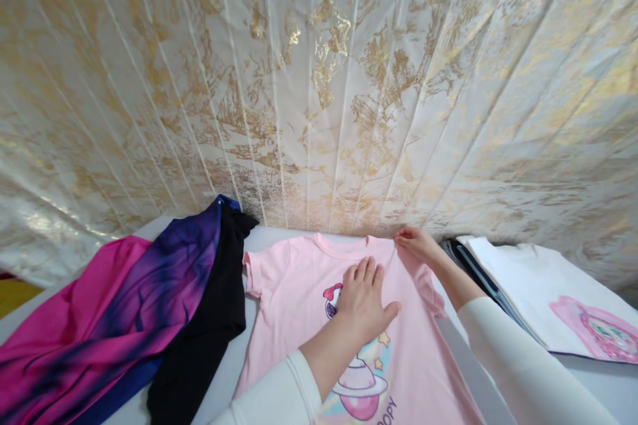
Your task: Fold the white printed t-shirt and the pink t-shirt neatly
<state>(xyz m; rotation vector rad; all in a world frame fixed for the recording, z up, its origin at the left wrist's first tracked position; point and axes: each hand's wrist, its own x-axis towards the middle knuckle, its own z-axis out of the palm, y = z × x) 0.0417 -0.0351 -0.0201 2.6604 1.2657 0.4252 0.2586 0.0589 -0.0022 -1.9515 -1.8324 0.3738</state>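
A pink T-shirt [284, 339] lies front side up, with a cartoon figure, stars and a ringed planet printed on its chest. My left hand [363, 295] rests flat on the print, fingers stretched out and thumb apart, covering part of the picture. At the shirt's far right shoulder, near the collar, my right hand [419, 244] has its fingertips closed on the fabric. The right sleeve is partly hidden behind my right forearm. The shirt's lower hem is out of view.
On the left, a loose heap holds a pink, purple and blue garment [164, 279] and a black garment [214, 319]. Folded clothes with a white printed shirt [528, 279] on top lie right. Behind the white table [226, 372] rises a gold-patterned curtain [309, 113].
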